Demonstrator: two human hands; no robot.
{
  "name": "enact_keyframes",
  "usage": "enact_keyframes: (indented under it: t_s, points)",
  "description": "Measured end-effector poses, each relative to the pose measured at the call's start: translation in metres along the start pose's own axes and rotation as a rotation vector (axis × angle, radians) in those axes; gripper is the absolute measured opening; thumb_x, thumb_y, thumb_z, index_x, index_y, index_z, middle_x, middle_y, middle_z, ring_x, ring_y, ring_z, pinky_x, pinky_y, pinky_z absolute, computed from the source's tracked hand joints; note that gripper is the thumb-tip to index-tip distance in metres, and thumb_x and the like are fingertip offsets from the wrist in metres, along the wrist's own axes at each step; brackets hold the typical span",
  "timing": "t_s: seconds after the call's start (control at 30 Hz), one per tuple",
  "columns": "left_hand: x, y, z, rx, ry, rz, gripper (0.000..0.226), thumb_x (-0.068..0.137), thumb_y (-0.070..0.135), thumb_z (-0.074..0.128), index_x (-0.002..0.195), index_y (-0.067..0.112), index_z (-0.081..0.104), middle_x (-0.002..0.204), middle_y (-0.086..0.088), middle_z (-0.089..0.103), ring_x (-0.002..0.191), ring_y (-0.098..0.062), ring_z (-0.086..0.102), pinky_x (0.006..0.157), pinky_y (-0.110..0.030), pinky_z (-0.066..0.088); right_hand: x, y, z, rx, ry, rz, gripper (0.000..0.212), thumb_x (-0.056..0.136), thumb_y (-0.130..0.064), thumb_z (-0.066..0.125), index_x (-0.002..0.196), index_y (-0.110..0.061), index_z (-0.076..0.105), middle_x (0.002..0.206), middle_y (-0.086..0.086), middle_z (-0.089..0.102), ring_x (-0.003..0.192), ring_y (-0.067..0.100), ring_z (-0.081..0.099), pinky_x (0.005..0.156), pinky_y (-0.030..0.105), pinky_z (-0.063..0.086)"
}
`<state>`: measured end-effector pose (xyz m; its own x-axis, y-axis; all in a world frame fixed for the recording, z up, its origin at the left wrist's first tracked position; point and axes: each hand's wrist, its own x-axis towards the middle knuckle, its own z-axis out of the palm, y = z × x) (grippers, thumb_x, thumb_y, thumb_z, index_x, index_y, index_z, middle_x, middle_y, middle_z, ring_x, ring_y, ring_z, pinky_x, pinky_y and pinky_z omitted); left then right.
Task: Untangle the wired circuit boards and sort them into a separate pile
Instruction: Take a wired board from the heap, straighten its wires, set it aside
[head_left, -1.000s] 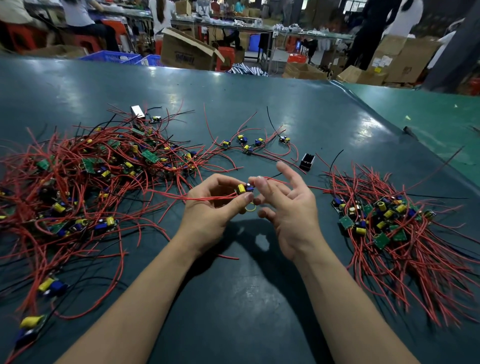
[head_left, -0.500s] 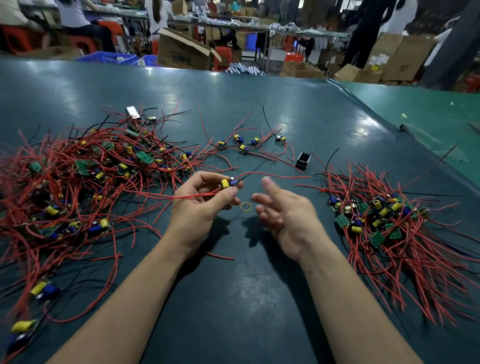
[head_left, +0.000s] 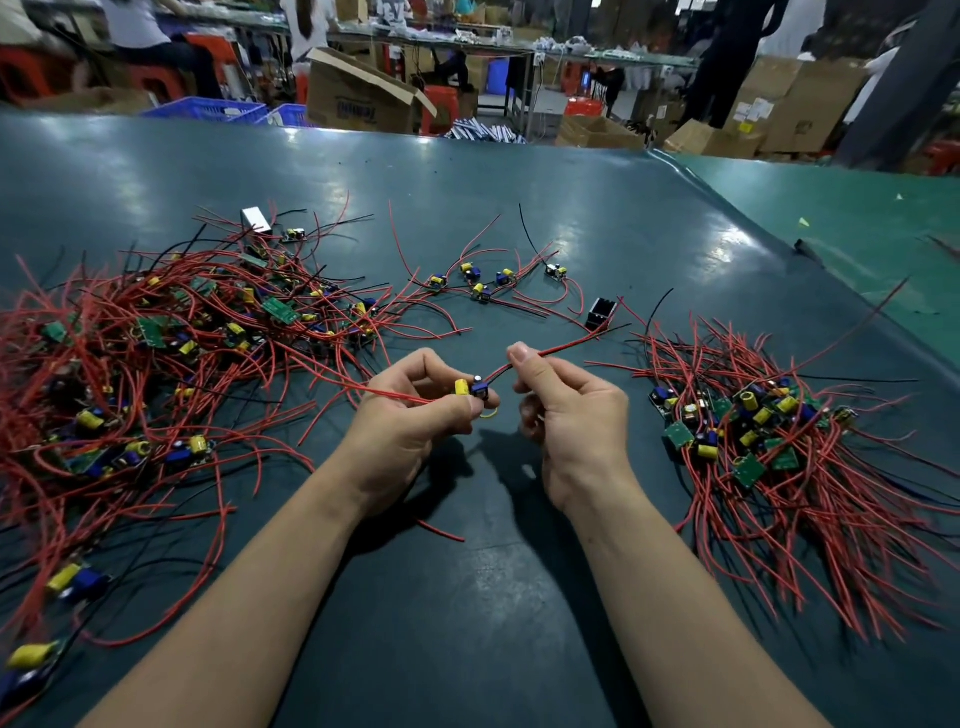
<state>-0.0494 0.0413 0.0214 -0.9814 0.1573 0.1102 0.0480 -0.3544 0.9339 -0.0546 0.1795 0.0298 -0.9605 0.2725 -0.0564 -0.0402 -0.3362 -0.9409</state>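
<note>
Left hand (head_left: 415, 415) pinches a small board (head_left: 474, 388), right hand (head_left: 566, 400) grips its wire (head_left: 566, 347) — a hard tug could snap the joint.

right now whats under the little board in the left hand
Below the board pinched in the left hand, a yellow rubber band lies on the table. Only its right part shows; the thumb covers the rest.

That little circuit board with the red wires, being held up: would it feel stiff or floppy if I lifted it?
Probably both. The circuit board itself looks rigid and light, since the left hand holds it with fingertips alone. Its red wire likely flops: it curves where the right hand pinches it. Trailing wires may well snag the tangled pile.
</note>
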Motion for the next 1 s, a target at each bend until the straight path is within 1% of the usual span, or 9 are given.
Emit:
enact_keyframes:
  t_s: [0.1, 0.23, 0.37, 0.53, 0.63, 0.7, 0.8, 0.93, 1.0]
  points:
    - [0.001, 0.000, 0.000, -0.025, 0.011, -0.019, 0.022, 0.065, -0.002, 0.066, 0.077, 0.007, 0.050, 0.074, -0.009, 0.070, 0.069, -0.015, 0.068, 0.067, -0.030, 0.045, 0.000, 0.001, -0.001, -0.103, 0.043, -0.167, 0.017, 0.085, -0.019, 0.076, 0.068, -0.016, 0.074, 0.053, -0.005, 0.056, 0.043, 0.010, 0.038, 0.041, 0.019, 0.034]
    - [0.000, 0.000, 0.004, -0.055, 0.039, -0.065, 0.038, 0.057, -0.002, 0.082, 0.082, 0.010, 0.055, 0.070, -0.003, 0.066, 0.061, -0.011, 0.060, 0.061, -0.026, 0.045, -0.003, 0.002, -0.002, -0.217, 0.018, -0.290, 0.017, 0.091, -0.019, 0.070, 0.074, -0.017, 0.074, 0.053, -0.007, 0.058, 0.045, 0.010, 0.040, 0.043, 0.020, 0.038]
    - [0.000, 0.000, 0.004, 0.004, 0.069, -0.090, 0.033, 0.066, 0.011, 0.072, 0.099, 0.006, 0.068, 0.073, -0.004, 0.069, 0.065, -0.012, 0.059, 0.062, -0.021, 0.046, -0.005, 0.001, -0.001, -0.145, -0.089, -0.247, 0.014, 0.095, -0.013, 0.063, 0.089, -0.019, 0.074, 0.070, 0.000, 0.069, 0.047, 0.011, 0.051, 0.039, 0.021, 0.040]
    - [-0.002, 0.000, 0.004, 0.020, 0.031, -0.071, 0.032, 0.061, 0.024, 0.077, 0.089, 0.009, 0.072, 0.081, -0.009, 0.073, 0.065, -0.013, 0.063, 0.066, -0.022, 0.053, 0.000, 0.000, -0.005, -0.054, -0.110, -0.137, 0.012, 0.091, -0.011, 0.067, 0.084, -0.014, 0.076, 0.075, 0.002, 0.072, 0.051, 0.011, 0.056, 0.041, 0.020, 0.042]
    - [-0.002, -0.001, 0.002, 0.032, 0.029, -0.040, 0.029, 0.059, 0.027, 0.081, 0.084, 0.013, 0.077, 0.083, -0.012, 0.074, 0.071, -0.017, 0.066, 0.073, -0.025, 0.055, 0.000, 0.001, -0.004, 0.021, -0.131, -0.151, 0.014, 0.089, -0.004, 0.068, 0.097, -0.015, 0.073, 0.074, 0.006, 0.073, 0.045, 0.011, 0.055, 0.040, 0.020, 0.043]
    - [-0.002, -0.002, 0.002, 0.071, 0.030, 0.002, 0.019, 0.061, 0.016, 0.087, 0.076, 0.015, 0.077, 0.077, -0.009, 0.073, 0.071, -0.016, 0.065, 0.072, -0.024, 0.054, 0.001, 0.001, -0.004, -0.001, -0.084, -0.172, 0.014, 0.091, -0.006, 0.066, 0.101, -0.016, 0.070, 0.073, 0.007, 0.074, 0.042, 0.012, 0.055, 0.039, 0.019, 0.042]
    - [-0.001, -0.004, 0.002, 0.097, 0.033, 0.031, 0.008, 0.068, 0.011, 0.080, 0.069, 0.017, 0.075, 0.070, -0.005, 0.070, 0.066, -0.015, 0.062, 0.068, -0.023, 0.051, 0.003, 0.002, -0.005, -0.054, 0.068, -0.239, 0.008, 0.092, -0.010, 0.066, 0.097, -0.010, 0.073, 0.076, 0.005, 0.075, 0.043, 0.010, 0.054, 0.038, 0.019, 0.041]
    - [-0.001, -0.003, 0.004, 0.146, 0.006, 0.044, 0.014, 0.065, 0.009, 0.085, 0.067, 0.014, 0.072, 0.067, -0.004, 0.068, 0.064, -0.016, 0.058, 0.066, -0.021, 0.050, 0.011, -0.002, -0.011, 0.022, 0.283, -0.247, 0.013, 0.090, -0.005, 0.067, 0.102, -0.005, 0.074, 0.073, 0.002, 0.074, 0.043, 0.007, 0.050, 0.038, 0.018, 0.040]
    - [-0.004, -0.003, 0.006, 0.176, -0.005, 0.045, 0.015, 0.061, 0.014, 0.082, 0.067, 0.013, 0.069, 0.065, -0.004, 0.065, 0.061, -0.012, 0.056, 0.062, -0.017, 0.048, 0.014, -0.002, -0.014, 0.037, 0.323, -0.219, 0.015, 0.090, -0.005, 0.066, 0.104, -0.006, 0.072, 0.070, 0.002, 0.073, 0.041, 0.007, 0.048, 0.038, 0.018, 0.039]
